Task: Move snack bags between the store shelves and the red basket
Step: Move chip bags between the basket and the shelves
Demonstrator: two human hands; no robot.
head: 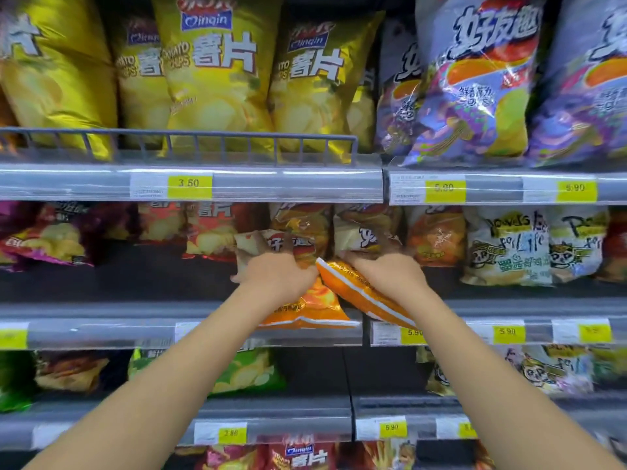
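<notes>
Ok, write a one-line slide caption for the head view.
At the middle shelf, the left hand grips one orange bag while the right hand grips a second orange bag beside it.

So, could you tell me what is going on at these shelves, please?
A person reaches both arms to the grey middle shelf. The left hand grips a glossy orange snack bag whose lower end hangs over the shelf edge. The right hand grips a second orange bag with a white stripe, tilted beside it. The red basket is not in view, so I cannot tell whether the bags are coming off or going back.
</notes>
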